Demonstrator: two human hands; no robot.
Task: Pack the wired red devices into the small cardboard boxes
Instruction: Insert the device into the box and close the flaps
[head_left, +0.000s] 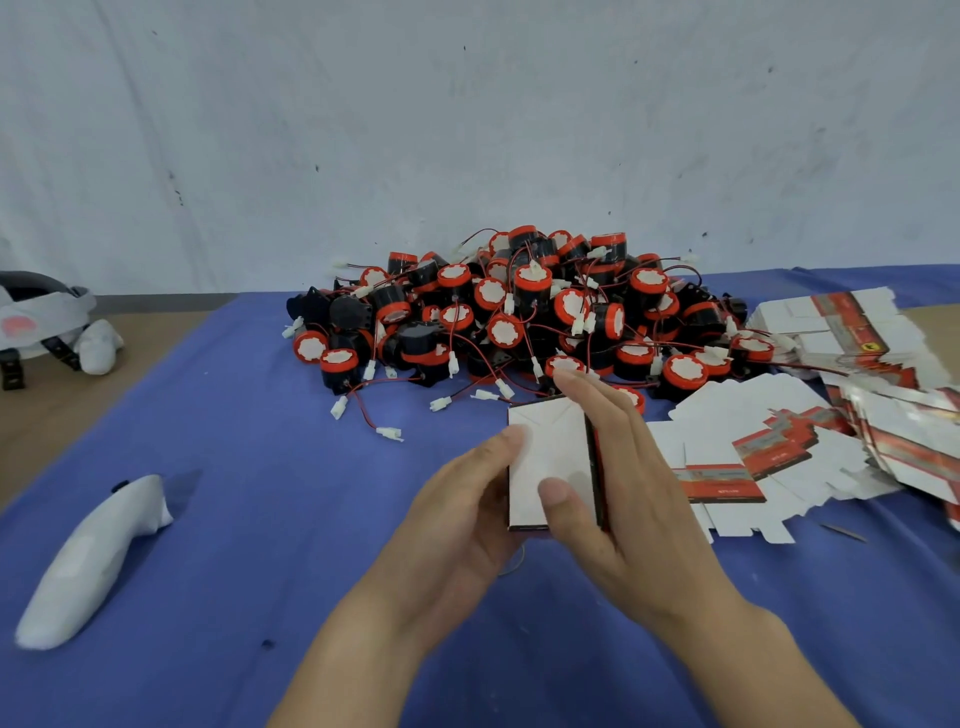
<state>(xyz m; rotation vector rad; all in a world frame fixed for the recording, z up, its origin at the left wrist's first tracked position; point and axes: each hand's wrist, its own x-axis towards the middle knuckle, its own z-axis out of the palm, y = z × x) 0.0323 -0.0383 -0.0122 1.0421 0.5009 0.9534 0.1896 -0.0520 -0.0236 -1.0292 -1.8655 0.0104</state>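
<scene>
Heap of red-capped black wired devices (519, 306) behind a white, partly folded cardboard box (550, 452), flat box blanks (753, 410) at right.

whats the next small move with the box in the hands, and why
Probably turn the small cardboard box over to bring its other end up for loading. The left hand and right hand pinch it with a folded white flap face toward the camera, neither holds a device, and the pile of red devices lies behind.
</scene>
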